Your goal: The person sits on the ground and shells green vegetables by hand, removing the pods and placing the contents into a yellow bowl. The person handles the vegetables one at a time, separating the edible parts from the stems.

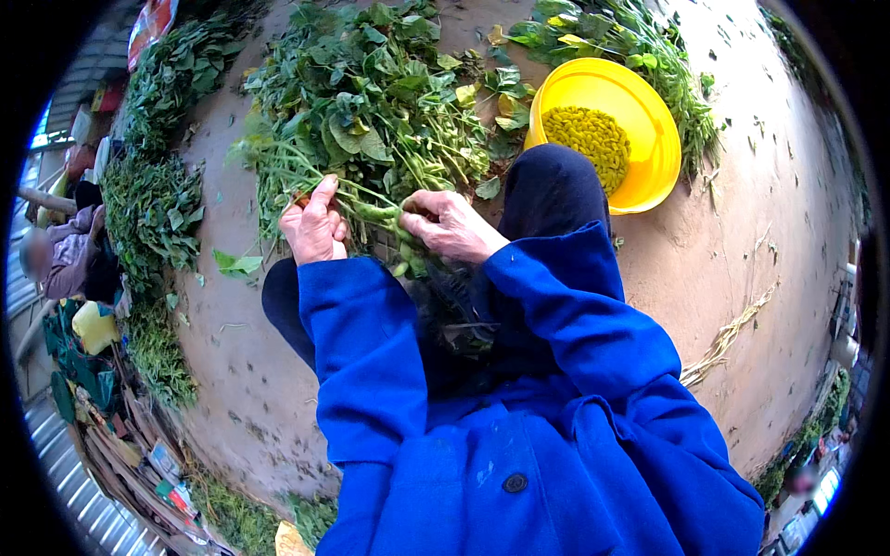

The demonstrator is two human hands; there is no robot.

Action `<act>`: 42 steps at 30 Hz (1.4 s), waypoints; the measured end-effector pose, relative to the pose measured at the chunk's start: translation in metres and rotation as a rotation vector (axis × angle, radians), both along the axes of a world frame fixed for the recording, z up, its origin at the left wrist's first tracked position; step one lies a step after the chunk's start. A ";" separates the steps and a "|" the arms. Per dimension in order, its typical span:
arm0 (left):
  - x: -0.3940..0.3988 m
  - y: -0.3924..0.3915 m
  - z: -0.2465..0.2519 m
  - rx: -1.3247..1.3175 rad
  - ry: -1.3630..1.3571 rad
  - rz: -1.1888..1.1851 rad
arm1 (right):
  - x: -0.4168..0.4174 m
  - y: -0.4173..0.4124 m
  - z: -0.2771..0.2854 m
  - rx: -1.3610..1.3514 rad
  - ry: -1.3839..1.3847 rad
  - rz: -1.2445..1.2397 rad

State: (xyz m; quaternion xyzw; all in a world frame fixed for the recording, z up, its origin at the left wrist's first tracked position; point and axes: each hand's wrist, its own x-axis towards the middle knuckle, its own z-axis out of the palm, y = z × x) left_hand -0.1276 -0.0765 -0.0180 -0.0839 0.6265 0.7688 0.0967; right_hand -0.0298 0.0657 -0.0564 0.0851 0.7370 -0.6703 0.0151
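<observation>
In the middle of the view, my left hand [316,221] grips the green stems of a leafy plant. Several plump green pods [410,254] hang from those stems. To its right, my right hand [445,224] has thumb and fingers closed on the stem and pods; its fingertips partly hide what they pinch. Just beyond both hands lies a large heap of leafy bean plants [361,90]. A yellow plastic bucket [657,153] stands tilted beyond my right knee, with a layer of yellow-green pods [584,135] inside.
More cut plants [674,76] lie behind the bucket, and a long row of them [149,215] runs along the left. Dry straw [730,337] rests on the earthen floor at the right. A person [69,243] sits at the far left near a yellow container [95,326] and stacked wood [125,465].
</observation>
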 end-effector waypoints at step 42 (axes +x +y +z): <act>-0.059 -0.029 -0.098 -0.426 -0.138 0.063 | 0.047 0.103 0.104 -1.558 0.181 -0.233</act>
